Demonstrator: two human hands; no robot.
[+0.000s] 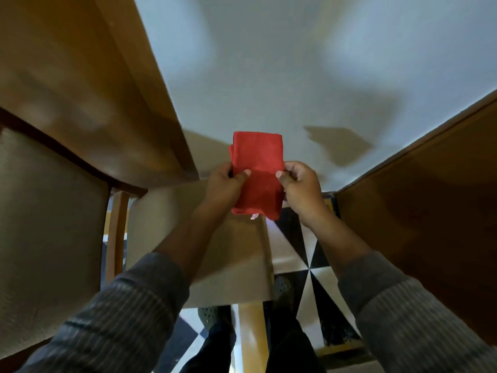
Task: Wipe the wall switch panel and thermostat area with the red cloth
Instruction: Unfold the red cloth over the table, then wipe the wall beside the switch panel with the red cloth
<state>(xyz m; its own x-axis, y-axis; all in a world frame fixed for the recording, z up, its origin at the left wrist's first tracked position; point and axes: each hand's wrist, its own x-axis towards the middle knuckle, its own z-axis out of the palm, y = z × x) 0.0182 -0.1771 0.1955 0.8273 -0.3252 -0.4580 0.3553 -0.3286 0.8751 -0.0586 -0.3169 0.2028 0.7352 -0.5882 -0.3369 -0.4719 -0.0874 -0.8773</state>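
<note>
Before a white wall (269, 63), hands pinch a folded red cloth (256, 168).

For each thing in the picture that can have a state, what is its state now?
red cloth: folded, held up in front of the wall, not touching it
left hand: pinching the cloth's left edge
right hand: pinching the cloth's right edge
switch panel and thermostat: not in view

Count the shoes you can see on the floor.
2. One shoe shows at the bottom centre, just left of the wooden leg; the other shoe sits just right of it, on the black-and-white floor. Both are partly hidden.
</note>
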